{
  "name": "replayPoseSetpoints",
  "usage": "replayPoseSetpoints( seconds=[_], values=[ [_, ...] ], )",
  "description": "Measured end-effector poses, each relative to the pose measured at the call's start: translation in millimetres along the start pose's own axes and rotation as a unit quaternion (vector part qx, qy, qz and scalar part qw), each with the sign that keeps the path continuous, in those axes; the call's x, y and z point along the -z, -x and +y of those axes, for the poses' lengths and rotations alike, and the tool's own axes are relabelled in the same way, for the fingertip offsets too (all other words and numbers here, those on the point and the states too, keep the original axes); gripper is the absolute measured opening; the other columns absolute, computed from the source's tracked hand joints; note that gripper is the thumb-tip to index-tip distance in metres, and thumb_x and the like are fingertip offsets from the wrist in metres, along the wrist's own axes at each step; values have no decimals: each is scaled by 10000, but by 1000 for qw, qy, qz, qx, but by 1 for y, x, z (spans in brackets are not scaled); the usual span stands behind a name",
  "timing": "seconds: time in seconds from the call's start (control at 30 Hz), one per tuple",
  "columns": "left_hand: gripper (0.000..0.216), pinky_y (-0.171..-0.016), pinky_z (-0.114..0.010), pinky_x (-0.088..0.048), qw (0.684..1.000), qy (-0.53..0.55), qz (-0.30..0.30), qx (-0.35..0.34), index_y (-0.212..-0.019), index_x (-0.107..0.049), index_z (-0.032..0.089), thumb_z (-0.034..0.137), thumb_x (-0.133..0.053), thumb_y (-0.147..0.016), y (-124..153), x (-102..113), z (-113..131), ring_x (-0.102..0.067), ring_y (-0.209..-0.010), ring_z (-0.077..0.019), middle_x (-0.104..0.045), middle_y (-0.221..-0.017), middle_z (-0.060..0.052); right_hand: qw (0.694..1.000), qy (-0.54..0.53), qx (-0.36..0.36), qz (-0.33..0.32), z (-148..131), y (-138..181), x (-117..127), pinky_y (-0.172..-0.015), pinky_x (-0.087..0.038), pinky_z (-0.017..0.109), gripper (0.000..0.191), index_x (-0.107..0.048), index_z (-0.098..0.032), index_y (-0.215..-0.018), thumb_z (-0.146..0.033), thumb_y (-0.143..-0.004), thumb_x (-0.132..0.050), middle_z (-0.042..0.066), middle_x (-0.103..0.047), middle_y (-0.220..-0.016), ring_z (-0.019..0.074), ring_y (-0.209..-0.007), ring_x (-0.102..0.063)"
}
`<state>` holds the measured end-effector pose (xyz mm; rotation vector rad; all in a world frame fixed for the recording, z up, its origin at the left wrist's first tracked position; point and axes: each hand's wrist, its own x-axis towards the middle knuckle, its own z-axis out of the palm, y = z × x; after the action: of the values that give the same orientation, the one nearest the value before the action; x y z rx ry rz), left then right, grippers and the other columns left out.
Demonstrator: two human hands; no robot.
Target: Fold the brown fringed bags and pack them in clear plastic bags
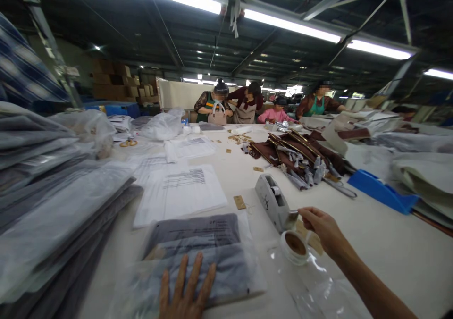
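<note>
Left grip [187, 286]: splayed, grasping nothing, flat on dark grey bagged item [198, 231] under and ahead of it; cloudy, wrinkled, printed toward far edge. Right grip [323, 229]: pinching shiny strip [293, 218] at grey tape dispenser [268, 202], just left of it. White tabletop [375, 231] around both. Beyond grips: paper sheets [184, 187], brown gold-edged pieces [262, 150], co-workers [247, 106], strip lights [293, 25], dark roof [198, 36].
</note>
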<state>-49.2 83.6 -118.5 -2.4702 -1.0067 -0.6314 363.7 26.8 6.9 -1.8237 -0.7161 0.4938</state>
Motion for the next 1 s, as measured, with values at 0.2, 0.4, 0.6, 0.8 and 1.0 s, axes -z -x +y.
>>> replayPoseSetpoints(
  seconds=[0.2,0.4,0.6,0.8,1.0],
  values=[
    [849,-1125,-707,-2,1000,18,12,-18,-1455,-412,359,647,-707,-713,-5,11,-4,-159,-1449,-421,-471,-1479,-95,991,108,-54,-60,10,-3,12,-483,-335,277,310,-583,-207,-505,-514,-516,-620,1,-527,-457,135,-464,-441],
    [935,-1133,-679,20,999,0,-17,-27,-1493,-344,329,660,-716,-702,-12,37,0,-179,-1438,-425,-406,-1530,-102,964,229,-5,-136,-19,2,18,-565,-399,314,308,-666,-224,-553,-532,-552,-650,32,-650,-557,210,-575,-560],
    [1025,-1122,-681,30,999,-4,-34,-10,-1511,-295,320,670,-750,-662,-15,45,4,-211,-1416,-440,-399,-1532,-114,728,398,339,-444,-111,54,-78,-573,-434,231,188,-721,-226,-760,-280,-819,-551,-10,-719,-713,158,-634,-628],
    [949,-1115,-676,58,999,13,-43,-16,-1527,-241,328,770,-571,-755,-9,35,1,-183,-1429,-436,-338,-1566,-107,557,506,474,-458,-127,79,-195,-594,-458,304,63,-706,-174,-617,-127,-655,-687,65,-722,-637,226,-604,-660],
    [939,-1105,-688,51,999,14,-37,-14,-1526,-252,318,703,-619,-753,-8,33,1,-167,-1427,-455,-364,-1546,-132,484,554,535,-415,-115,88,-216,-599,-475,351,81,-702,-145,-742,-77,-732,-659,126,-736,-740,287,-690,-696]
  ],
)
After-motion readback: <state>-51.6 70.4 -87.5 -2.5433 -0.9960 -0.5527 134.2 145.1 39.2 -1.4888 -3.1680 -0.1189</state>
